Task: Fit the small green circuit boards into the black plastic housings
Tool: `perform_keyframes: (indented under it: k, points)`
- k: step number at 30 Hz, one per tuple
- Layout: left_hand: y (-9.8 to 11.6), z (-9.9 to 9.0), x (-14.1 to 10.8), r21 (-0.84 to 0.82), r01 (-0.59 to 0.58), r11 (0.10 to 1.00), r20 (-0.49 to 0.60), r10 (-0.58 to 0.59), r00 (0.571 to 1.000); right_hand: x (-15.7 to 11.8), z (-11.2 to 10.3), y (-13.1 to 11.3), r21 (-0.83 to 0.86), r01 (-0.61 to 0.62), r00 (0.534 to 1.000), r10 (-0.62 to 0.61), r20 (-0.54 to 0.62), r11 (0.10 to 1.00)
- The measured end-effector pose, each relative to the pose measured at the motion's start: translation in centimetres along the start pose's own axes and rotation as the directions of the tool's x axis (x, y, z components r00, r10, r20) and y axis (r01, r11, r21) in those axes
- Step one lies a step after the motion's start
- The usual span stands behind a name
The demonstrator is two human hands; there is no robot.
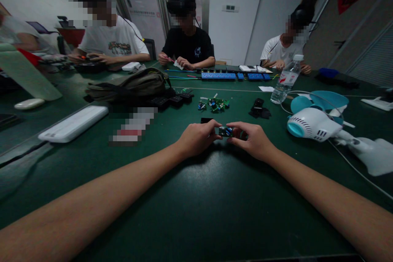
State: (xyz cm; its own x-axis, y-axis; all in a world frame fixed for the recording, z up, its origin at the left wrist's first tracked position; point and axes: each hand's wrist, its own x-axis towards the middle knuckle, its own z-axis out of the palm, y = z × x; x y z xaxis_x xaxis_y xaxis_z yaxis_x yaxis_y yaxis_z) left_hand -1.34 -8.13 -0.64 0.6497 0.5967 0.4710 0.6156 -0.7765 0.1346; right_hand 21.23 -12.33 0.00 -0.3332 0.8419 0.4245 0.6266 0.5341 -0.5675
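A small circuit board (226, 132) with blue parts is pinched between my two hands, a little above the green table (196, 204). My left hand (199, 137) grips its left end with thumb and fingers. At its right end, my right hand (252, 139) closes thumb and forefinger on it. Just behind my left hand lies a flat black piece (206, 120), partly hidden by the fingers. Beyond my hands is a loose pile of green circuit boards (216, 103). Some small black parts (259, 109) lie to the right of that pile.
On the right lie a white and turquoise desk fan (316, 125) and a water bottle (286, 82). A dark bag (132, 86), black cases (167, 101) and a white power bank (75, 123) are on the left. Blue terminal blocks (218, 75) line the far side, where several people sit.
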Motion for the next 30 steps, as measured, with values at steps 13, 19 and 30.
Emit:
perform_keyframes:
  k: [13,19,30]
  points:
    - [-0.04,0.16,0.02,0.005,0.031,1.0,-0.014,-0.031,0.999,0.01,-0.13,-0.02,-0.023,0.0,0.998,-0.001,-0.068,1.0]
    - [-0.14,0.29,-0.01,-0.019,0.005,1.0,-0.014,-0.005,1.0,0.0,-0.2,0.12,-0.023,0.014,0.998,-0.016,-0.067,1.0]
    - [0.01,0.25,0.07,-0.003,0.016,1.0,0.007,-0.016,1.0,-0.02,-0.01,0.52,-0.019,0.016,0.998,-0.017,-0.067,1.0]
